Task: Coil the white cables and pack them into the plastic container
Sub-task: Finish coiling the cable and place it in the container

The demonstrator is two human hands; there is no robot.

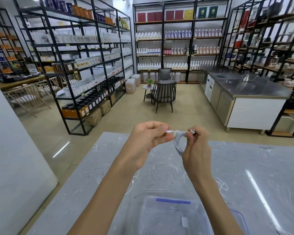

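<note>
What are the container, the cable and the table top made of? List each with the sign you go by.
Container: clear glossy plastic, most likely; the surface beneath shows through its walls.
White cable: probably a smooth, rubbery plastic jacket; it bends into tight loops.
Table top: polished grey stone or a stone-look slab; it has white veins and sharp light streaks.

Grey marbled worktop (244, 175) occupies 6 o'clock. Black metal shelving (85, 68) at 10 o'clock carries labelled jars (75, 111). Rear shelving (178, 55) at 12 o'clock carries rows of bottles (176, 34). Two dark chairs (164, 94) stand before it, beside a round side table (147, 87) bearing a potted plant (149, 81). Stainless steel counter (255, 89) at 2 o'clock carries a kettle (247, 77).
</note>
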